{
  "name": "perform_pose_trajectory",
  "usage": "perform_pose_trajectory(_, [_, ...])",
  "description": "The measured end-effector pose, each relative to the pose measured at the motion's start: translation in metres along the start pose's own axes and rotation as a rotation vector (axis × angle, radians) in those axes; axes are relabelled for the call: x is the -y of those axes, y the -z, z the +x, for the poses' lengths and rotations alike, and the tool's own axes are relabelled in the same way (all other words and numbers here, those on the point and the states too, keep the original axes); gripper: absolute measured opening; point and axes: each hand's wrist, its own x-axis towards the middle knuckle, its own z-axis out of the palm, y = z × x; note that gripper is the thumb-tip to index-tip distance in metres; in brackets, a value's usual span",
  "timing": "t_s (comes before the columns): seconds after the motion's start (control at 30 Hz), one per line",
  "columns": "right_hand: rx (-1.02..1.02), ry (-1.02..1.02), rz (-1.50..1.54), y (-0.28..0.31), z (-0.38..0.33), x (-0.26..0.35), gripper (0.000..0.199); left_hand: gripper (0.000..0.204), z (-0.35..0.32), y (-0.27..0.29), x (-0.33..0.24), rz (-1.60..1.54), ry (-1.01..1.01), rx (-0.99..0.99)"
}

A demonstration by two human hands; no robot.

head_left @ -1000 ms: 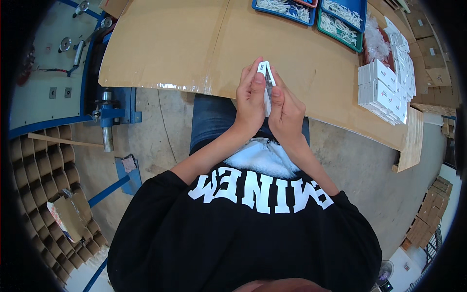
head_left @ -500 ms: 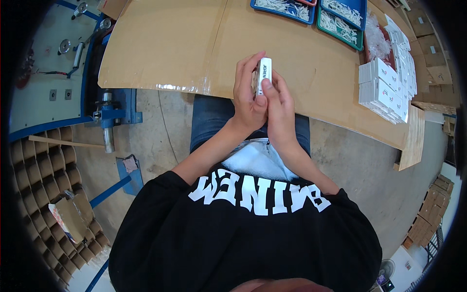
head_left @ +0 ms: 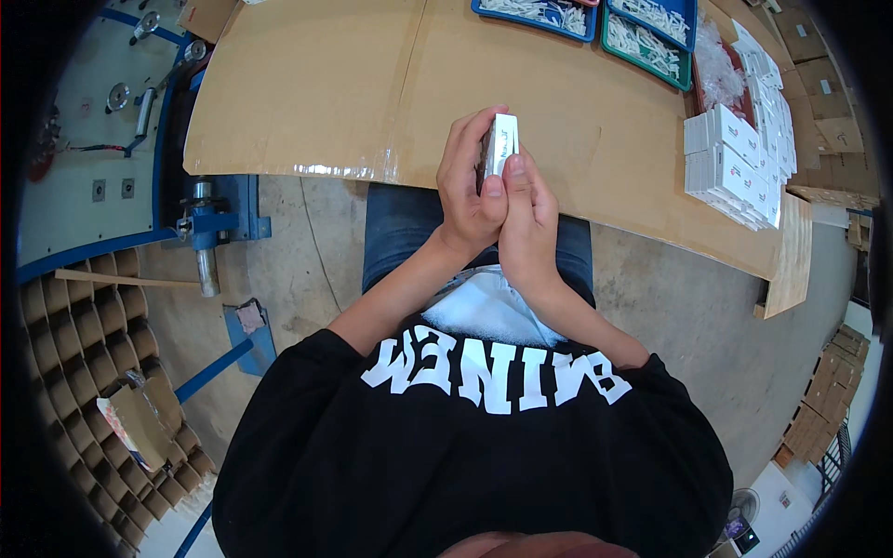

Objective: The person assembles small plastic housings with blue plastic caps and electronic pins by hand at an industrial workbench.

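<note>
Both my hands are raised together in front of my body, at the near edge of the cardboard-covered table (head_left: 307,102). Between them stands a small white box (head_left: 503,135) with dark print on its narrow side. My left hand (head_left: 463,191) wraps the box from the left, thumb on its near end. From the right, my right hand (head_left: 530,219) presses against it, thumb on the near part of the narrow side. The palms hide much of the box's broad faces.
Blue trays (head_left: 549,13) and a green tray (head_left: 642,51) of small white pieces sit at the far edge. Stacked white boxes (head_left: 735,177) stand on the right beside clear plastic bags (head_left: 721,70). A blue-framed machine (head_left: 102,130) and cardboard dividers (head_left: 70,344) are at left.
My hands and the box have shifted slightly left. The box has turned a little, and a thin gap or edge line now shows along the right of its narrow side.
</note>
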Motion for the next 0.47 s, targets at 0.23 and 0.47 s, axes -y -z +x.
perform_pose_trajectory(0.23, [0.036,0.016,-0.005,0.0017,-0.0047,-0.0031,0.053,0.066,-0.0011,0.0019,-0.004,0.051,-0.065,-0.018])
perform_pose_trajectory(0.47, [0.023,0.015,0.044,0.0042,-0.0081,-0.0072,0.057,0.076,-0.0068,-0.0016,-0.0078,0.041,-0.038,0.0])
